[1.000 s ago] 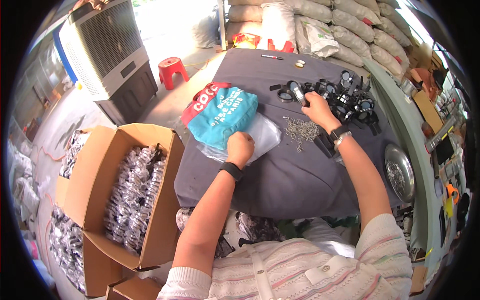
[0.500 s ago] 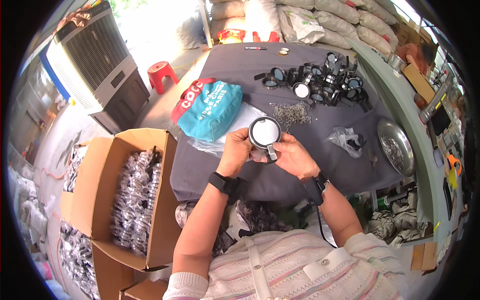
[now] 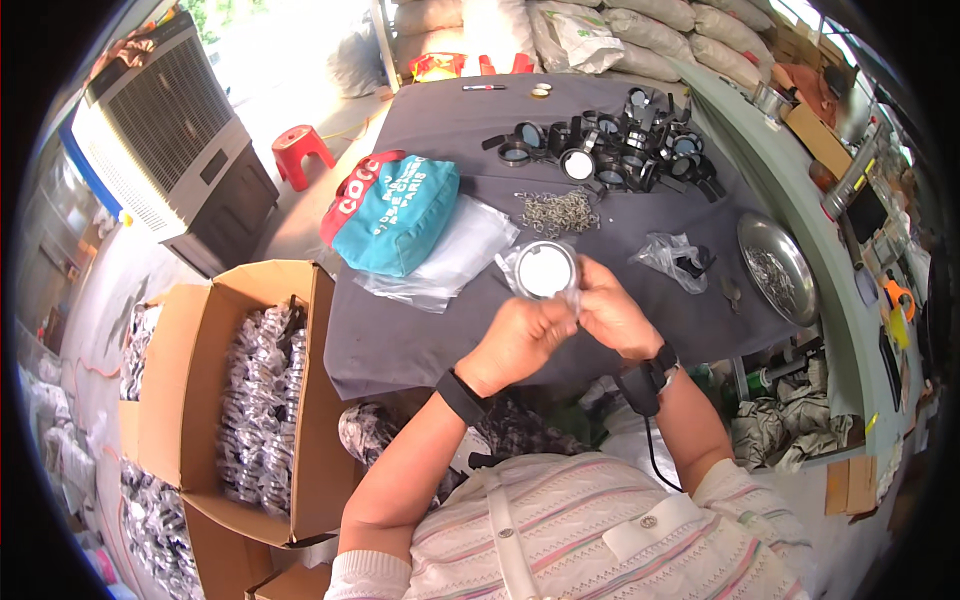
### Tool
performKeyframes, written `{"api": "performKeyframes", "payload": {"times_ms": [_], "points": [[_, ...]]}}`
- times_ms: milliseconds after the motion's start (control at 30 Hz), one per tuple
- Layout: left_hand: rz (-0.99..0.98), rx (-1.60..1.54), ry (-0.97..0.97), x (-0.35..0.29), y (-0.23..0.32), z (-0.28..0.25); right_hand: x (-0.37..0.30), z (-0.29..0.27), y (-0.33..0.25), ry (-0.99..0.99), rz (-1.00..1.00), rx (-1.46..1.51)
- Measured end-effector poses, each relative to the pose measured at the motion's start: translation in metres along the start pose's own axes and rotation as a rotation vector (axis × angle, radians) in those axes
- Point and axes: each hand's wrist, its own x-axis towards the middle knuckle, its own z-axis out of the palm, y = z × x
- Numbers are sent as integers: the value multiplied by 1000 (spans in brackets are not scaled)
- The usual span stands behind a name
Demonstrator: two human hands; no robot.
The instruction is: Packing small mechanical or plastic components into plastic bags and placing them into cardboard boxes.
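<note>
In front of me is a round black-rimmed piece (image 3: 547,268) with a white face, inside what looks like a clear plastic bag (image 3: 509,268). My right hand (image 3: 612,312) is closed on the piece's right side through the film. Just below the disc, the fingers of my left hand (image 3: 512,340) are pinched together on the bag's lower end; the piece's handle is hidden there. Beyond the hands lies a heap of small metal chains (image 3: 558,212). Flat clear bags (image 3: 455,255) lie to the left, partly under a teal and red cloth pouch (image 3: 398,225).
Similar black round pieces (image 3: 625,150) are piled at the far right of the grey-covered table (image 3: 420,345). A metal bowl (image 3: 778,270) of small parts stands at the right edge. A cardboard box (image 3: 315,400) of bagged pieces is at my left. Another person (image 3: 803,88) sits far right.
The round piece now has clear film around it, and its handle is no longer visible. My left hand has moved from its left side to below it.
</note>
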Motion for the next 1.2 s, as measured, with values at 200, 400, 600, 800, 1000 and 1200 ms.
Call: {"api": "performKeyframes", "payload": {"times_ms": [200,400,600,800,1000,1200], "points": [[-246,178,199,13,-34,-26,-15,-57,-32,288,-208,-1184],[-375,1008,124,12,-91,-45,-6,-96,-43,78,-239,-2444],[-369,1064,71,18,-104,-48,97,-87,-77,167,-386,-2153],[-447,918,279,22,-113,-62,209,-101,-58,177,162,-2083],[-578,654,387,21,-116,-80,240,-104,-41,104,319,-2202],[-698,494,435,22,-121,-82,247,-121,-36,116,290,-2141]]}}
